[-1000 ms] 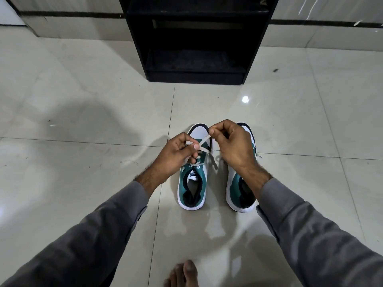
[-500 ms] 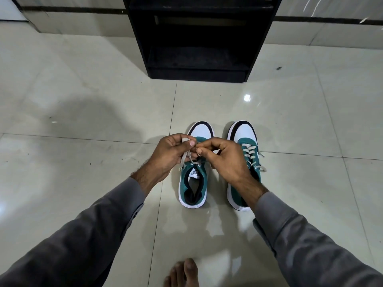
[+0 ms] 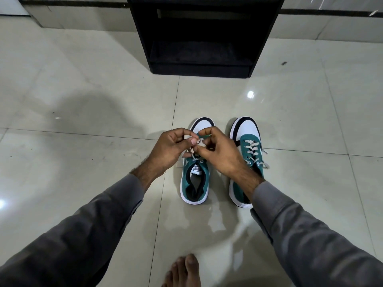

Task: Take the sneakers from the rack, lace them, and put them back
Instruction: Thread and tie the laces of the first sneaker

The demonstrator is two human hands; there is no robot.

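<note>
Two green and white sneakers stand side by side on the tiled floor, toes pointing at the rack. Over the left sneaker (image 3: pixel 194 181) both hands meet, and its tongue area is partly hidden by them. My left hand (image 3: pixel 170 150) pinches the pale lace (image 3: pixel 193 155) between thumb and fingers. My right hand (image 3: pixel 219 152) grips the same lace just beside it, fingers curled. The right sneaker (image 3: pixel 247 141) shows its lace threaded through the eyelets, with loose ends lying to its right side.
A black shoe rack (image 3: pixel 203 36) stands against the wall ahead, its lower shelf bare. My bare foot (image 3: pixel 184 272) rests at the bottom edge. Glossy pale floor tiles (image 3: pixel 83 100) spread all around the sneakers.
My hands have come lower and closer together over the left sneaker. The right hand moved left off the right sneaker, uncovering its laces. The lace stretched between the hands is now bunched.
</note>
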